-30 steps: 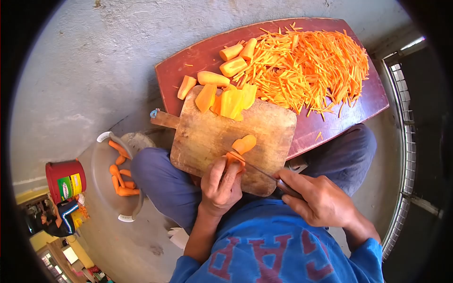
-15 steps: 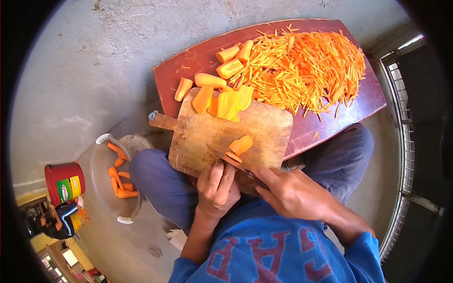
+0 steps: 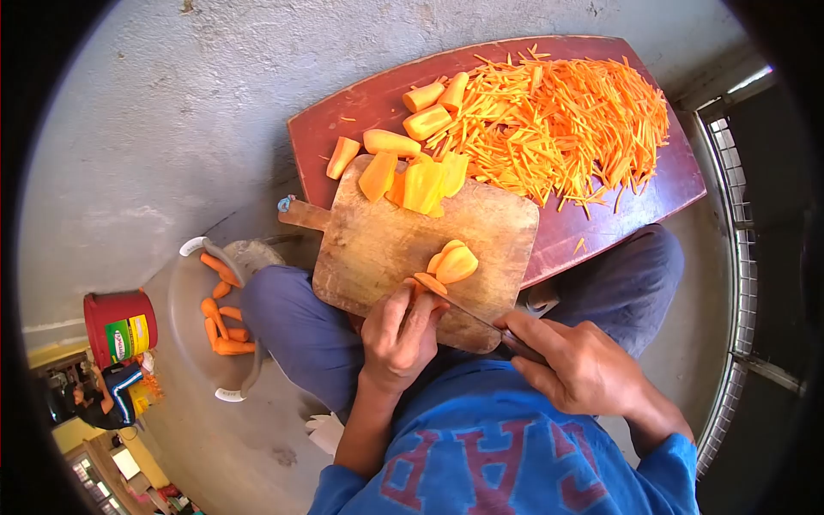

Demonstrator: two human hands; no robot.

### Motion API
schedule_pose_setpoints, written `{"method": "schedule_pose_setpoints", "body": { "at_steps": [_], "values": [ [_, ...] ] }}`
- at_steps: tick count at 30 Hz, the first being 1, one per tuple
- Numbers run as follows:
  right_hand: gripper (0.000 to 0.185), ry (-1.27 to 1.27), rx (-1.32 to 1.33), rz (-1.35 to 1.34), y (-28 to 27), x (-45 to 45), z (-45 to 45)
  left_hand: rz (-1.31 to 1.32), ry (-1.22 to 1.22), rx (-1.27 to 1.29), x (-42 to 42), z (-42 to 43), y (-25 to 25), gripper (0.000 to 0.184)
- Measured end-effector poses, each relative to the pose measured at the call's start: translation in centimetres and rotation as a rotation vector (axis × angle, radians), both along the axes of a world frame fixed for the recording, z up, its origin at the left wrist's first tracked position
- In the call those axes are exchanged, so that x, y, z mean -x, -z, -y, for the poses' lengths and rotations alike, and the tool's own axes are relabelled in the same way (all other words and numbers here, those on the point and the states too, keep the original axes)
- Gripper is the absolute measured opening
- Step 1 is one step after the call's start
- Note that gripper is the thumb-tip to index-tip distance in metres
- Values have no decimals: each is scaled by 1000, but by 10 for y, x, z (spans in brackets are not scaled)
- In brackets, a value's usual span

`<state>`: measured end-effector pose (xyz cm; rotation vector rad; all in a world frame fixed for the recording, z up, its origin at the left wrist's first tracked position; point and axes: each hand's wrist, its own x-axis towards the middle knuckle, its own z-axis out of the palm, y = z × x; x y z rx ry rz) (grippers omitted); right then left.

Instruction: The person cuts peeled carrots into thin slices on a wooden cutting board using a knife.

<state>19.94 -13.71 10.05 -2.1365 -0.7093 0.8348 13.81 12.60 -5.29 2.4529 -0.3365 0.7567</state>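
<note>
My left hand [image 3: 399, 337] holds a carrot piece at the near edge of the wooden cutting board [image 3: 369, 249], its fingers mostly covering the piece. Closed around the handle of a knife [image 3: 470, 312] is my right hand [image 3: 584, 360]. The blade lies against the carrot piece, beside a thin slice [image 3: 431, 283]. Just beyond it, a few cut slices [image 3: 456, 263] overlap on the board. Larger flat slices [image 3: 422, 184] are stacked at the board's far edge.
A red table [image 3: 330, 107] bears a big heap of carrot sticks [image 3: 584, 124] and several peeled chunks [image 3: 390, 142]. At the left are a tub [image 3: 193, 343] with carrots, a red bucket [image 3: 120, 326] and another person [image 3: 112, 396].
The knife has swung across the carrot piece and come back to the right with my right hand. Another slice has joined those beyond the blade.
</note>
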Motion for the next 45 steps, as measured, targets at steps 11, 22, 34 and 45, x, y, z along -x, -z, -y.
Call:
{"method": "schedule_pose_setpoints", "body": {
  "at_steps": [11,22,34,45],
  "values": [
    [53,-47,-48,25,13,-10,-20,-3,9,19,1,0,1,37],
    [46,-13,-173,51,60,-28,-36,14,-29,94,3,4,-2,45],
    [56,-37,42,-7,0,1,-1,56,-7,12,1,-2,2,40],
    [55,-115,36,2,62,-28,-52,26,-15,62,1,1,2,41]
  ]
}}
